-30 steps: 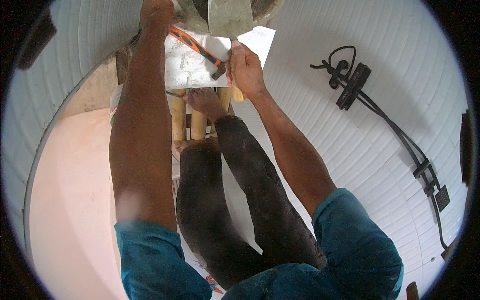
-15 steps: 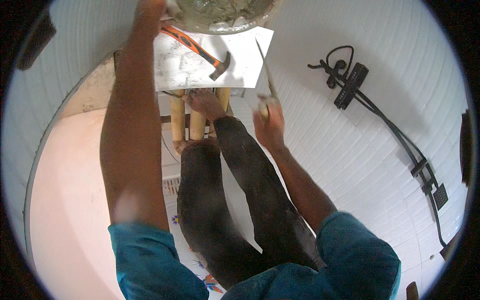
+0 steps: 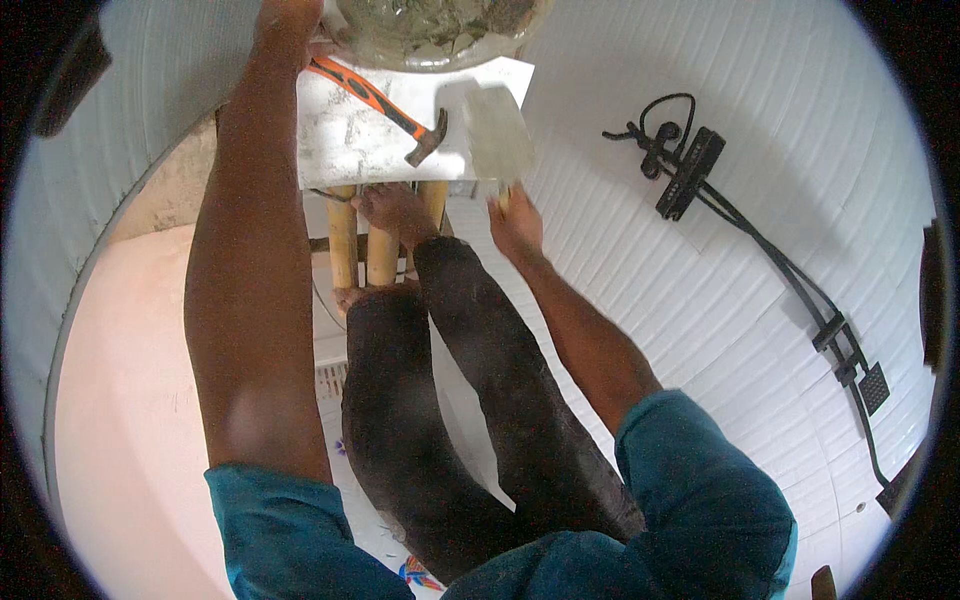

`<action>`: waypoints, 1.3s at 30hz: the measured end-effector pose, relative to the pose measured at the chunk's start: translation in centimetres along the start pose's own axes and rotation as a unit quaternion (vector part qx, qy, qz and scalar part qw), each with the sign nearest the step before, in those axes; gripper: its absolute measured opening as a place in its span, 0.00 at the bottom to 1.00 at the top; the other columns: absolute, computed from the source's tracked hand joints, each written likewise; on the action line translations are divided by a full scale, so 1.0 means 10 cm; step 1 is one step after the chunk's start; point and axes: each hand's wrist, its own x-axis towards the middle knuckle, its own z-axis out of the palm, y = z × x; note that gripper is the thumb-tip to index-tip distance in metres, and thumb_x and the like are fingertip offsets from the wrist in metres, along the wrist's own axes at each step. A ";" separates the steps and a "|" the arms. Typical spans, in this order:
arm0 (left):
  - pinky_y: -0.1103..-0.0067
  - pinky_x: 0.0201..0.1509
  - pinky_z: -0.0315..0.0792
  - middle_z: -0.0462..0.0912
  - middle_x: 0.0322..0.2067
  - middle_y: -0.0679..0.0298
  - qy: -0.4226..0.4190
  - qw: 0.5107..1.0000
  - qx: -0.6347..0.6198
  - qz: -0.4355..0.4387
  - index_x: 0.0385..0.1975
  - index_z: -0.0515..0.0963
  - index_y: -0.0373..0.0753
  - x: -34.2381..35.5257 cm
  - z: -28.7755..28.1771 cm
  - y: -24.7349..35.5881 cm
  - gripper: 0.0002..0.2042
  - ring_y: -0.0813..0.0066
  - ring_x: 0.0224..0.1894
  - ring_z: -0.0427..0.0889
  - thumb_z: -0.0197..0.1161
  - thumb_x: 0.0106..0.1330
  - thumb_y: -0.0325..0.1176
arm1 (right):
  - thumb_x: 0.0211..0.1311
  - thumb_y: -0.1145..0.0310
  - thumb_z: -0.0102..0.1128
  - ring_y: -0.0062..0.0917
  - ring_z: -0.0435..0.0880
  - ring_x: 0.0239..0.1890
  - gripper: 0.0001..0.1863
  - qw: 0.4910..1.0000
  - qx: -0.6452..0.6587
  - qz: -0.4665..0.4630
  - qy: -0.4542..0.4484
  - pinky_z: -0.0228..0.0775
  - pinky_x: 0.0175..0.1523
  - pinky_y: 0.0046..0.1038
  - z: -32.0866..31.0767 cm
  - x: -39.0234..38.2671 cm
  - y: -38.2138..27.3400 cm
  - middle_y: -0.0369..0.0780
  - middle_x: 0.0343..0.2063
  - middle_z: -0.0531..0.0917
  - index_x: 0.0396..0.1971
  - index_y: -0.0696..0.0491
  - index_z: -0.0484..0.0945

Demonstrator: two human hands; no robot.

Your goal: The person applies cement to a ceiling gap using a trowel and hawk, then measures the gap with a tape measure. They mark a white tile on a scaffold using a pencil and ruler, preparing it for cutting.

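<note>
**Gripping a trowel over the right edge of a white sheet**

Holds the trowel in the right hand, fingers wrapped around the handle, with the broad, pale grey blade pointing away and slightly blurred. Overlaps the sheet's right side with that blade, dropping a dark shadow onto the white just left of it. Reaches forward with the left hand to the near left of a round basin, at the upper edge of view. Cannot tell whether spread or closed there, nor whether touching the rim, being partly cut off.

Has wet, lumpy grey mortar inside the basin, at the far side of the sheet. Has a claw hammer, orange and black in the handle, lying on the sheet between basin and near edge, with the head toward the trowel but apart from it.

Keeps a bare foot over yellowish bamboo poles below the sheet. Wears dark trousers and a teal shirt. Has a black shower fixture well off to the right, against a ribbed white wall.
</note>
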 end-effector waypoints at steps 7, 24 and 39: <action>0.54 0.54 0.71 0.72 0.56 0.45 -0.019 0.999 0.037 0.008 0.60 0.68 0.31 -0.07 -0.05 0.03 0.28 0.47 0.55 0.74 0.55 0.69 0.48 | 0.72 0.61 0.47 0.17 0.74 0.22 0.14 0.919 0.348 -0.039 -0.183 0.67 0.27 0.23 -0.53 0.24 -0.53 0.34 0.23 0.72 0.30 0.56 0.71; 0.58 0.50 0.75 0.73 0.54 0.45 -0.013 0.997 0.048 0.058 0.57 0.70 0.29 0.06 -0.09 -0.02 0.29 0.50 0.51 0.76 0.58 0.66 0.49 | 0.58 0.69 0.58 0.49 0.71 0.54 0.19 0.990 0.013 -0.142 0.011 0.63 0.54 0.48 -0.61 -0.04 -0.21 0.55 0.51 0.72 0.49 0.59 0.72; 0.70 0.36 0.76 0.80 0.35 0.53 0.025 0.995 -0.090 0.044 0.42 0.78 0.29 0.01 -0.10 -0.19 0.22 0.64 0.35 0.80 0.60 0.63 0.46 | 0.69 0.61 0.47 0.50 0.70 0.60 0.22 0.987 -0.136 -0.057 -0.070 0.65 0.63 0.44 -0.53 -0.18 0.72 0.53 0.58 0.72 0.58 0.57 0.67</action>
